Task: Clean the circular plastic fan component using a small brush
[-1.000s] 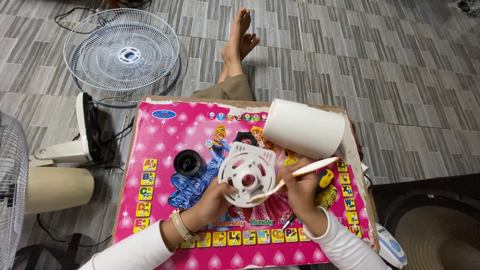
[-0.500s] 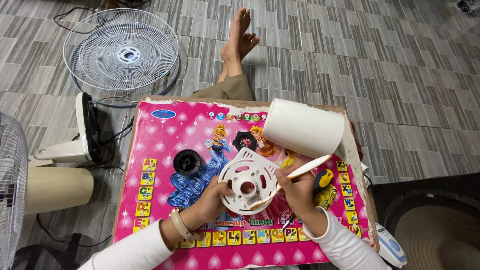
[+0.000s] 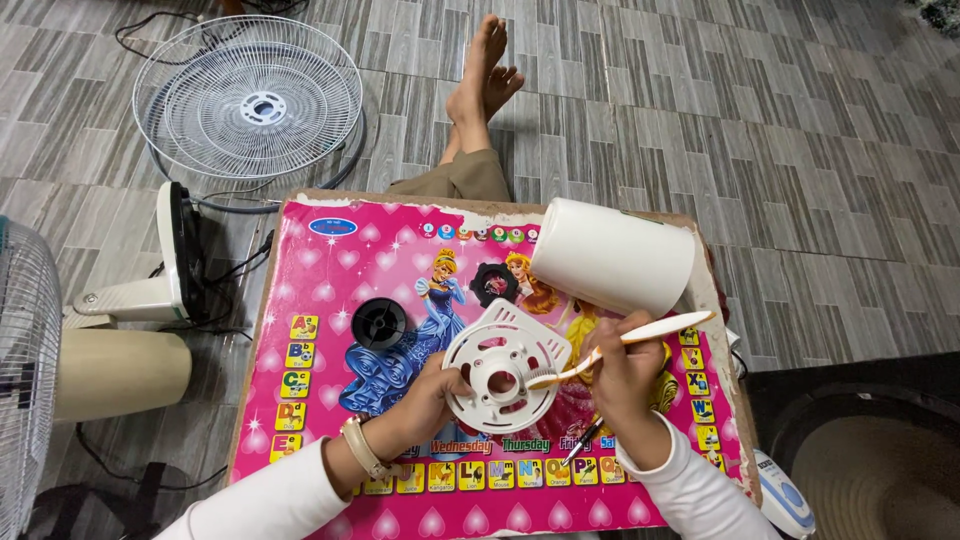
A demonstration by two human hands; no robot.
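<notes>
We sit over a pink board (image 3: 330, 300) on the tile floor, with a fan grille (image 3: 250, 100) well beyond it and a white housing (image 3: 612, 255) lying on its side at the board's far right corner. Near the board's middle, our left hand (image 3: 425, 400) is closed on the left rim of a round white plate (image 3: 505, 365), holding it tilted with its face up toward us. Our right hand (image 3: 625, 375) is wrapped around a toothbrush (image 3: 620, 348) whose long axis runs from upper right down to lower left, bristles resting on the plate's right side. We judge the one-sided hold risky: a hard stroke could twist the plate loose onto the black spool (image 3: 378, 322) or the small black cog (image 3: 493, 284) nearby.
</notes>
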